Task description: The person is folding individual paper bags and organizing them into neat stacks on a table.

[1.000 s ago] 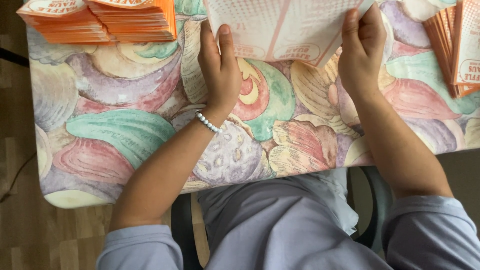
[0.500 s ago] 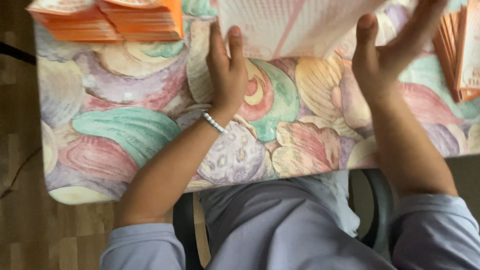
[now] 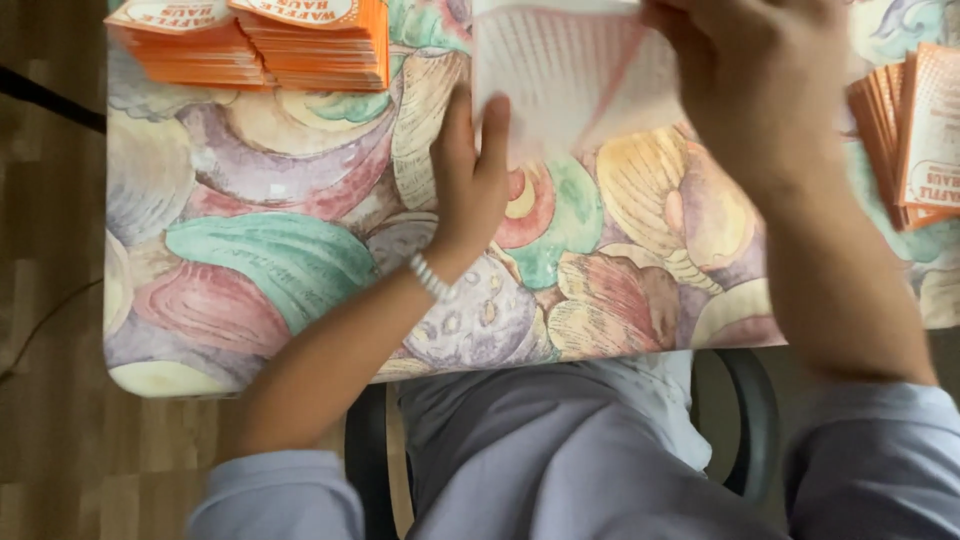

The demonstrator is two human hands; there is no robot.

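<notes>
The paper sheet lies at the far middle of the table, partly lifted. The right hand is curled over the sheet's right top corner with its fingers closed on that edge, raising it off the table. The left hand lies flat, fingers together and stretched out, its fingertips pressing the sheet's lower left edge down; it grips nothing. A beaded bracelet sits on that wrist.

To the left of the sheet, at the table's far corner, stand two orange stacks of flat cartons. To the right of the sheet, at the table's edge, a fanned pile of orange cartons lies well apart from the right hand.

The sheet is pale, white to pink, with fine printed lines and a slanting fold line across it; it is blurred.
</notes>
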